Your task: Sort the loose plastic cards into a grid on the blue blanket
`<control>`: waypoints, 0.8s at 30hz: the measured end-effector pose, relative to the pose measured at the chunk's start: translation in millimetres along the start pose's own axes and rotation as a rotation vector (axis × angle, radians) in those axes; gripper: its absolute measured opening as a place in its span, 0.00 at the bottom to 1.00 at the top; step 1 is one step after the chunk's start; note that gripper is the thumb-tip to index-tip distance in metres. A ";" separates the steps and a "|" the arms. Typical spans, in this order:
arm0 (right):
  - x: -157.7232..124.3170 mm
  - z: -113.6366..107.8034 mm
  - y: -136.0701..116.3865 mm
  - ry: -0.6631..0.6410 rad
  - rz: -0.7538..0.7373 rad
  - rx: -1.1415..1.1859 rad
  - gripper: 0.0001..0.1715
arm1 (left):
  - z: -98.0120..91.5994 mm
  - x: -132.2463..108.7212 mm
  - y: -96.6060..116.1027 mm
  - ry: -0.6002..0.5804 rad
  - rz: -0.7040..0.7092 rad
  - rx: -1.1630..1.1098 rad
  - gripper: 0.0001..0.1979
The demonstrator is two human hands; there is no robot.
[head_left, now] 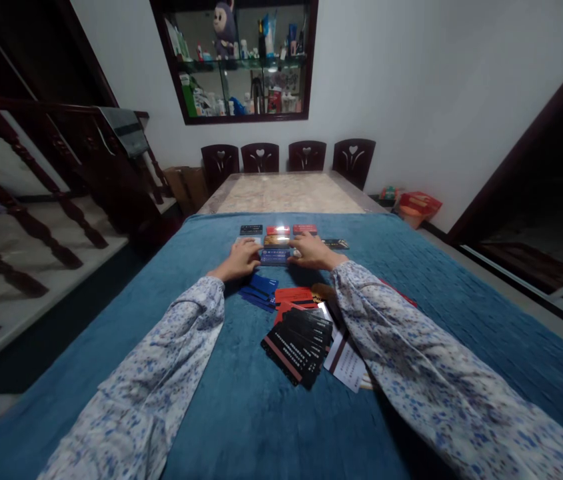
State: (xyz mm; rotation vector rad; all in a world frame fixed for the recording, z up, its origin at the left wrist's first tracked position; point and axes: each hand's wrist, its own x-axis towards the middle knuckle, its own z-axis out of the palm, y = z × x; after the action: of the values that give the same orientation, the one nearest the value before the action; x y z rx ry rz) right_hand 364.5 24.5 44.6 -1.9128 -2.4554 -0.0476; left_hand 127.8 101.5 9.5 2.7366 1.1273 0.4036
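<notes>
From nine and three o'clock, nudge blue card (275, 257) evenly, with left hand (242, 259) and right hand (312, 253) loosely spread.

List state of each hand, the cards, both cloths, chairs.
Single blue card: flat, between hands
Left hand: at its left end
Right hand: at its right end
Near blue cards: overlapping
Near black cards: fanned
Near red cards: partly covered
Blue cloth: covering near part of table
Grey cloth: draped over railing
Chairs: upright at far end
</notes>
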 end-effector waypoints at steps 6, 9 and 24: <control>-12.4 -0.3 -6.3 0.059 -0.018 0.005 0.25 | -1.3 -14.4 3.9 0.050 0.037 -0.004 0.23; -18.3 0.7 -10.8 0.092 -0.017 0.013 0.24 | -1.2 -22.0 6.1 0.080 0.057 -0.006 0.22; -38.5 8.6 -44.6 0.179 -0.098 0.076 0.20 | 6.9 -75.2 8.7 0.204 0.189 0.005 0.21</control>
State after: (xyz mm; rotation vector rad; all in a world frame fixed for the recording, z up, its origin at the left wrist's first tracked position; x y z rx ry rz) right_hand 330.6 -23.3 34.1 -1.6792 -2.3941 -0.1203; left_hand 84.5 41.9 -9.1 2.8684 0.9132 0.7200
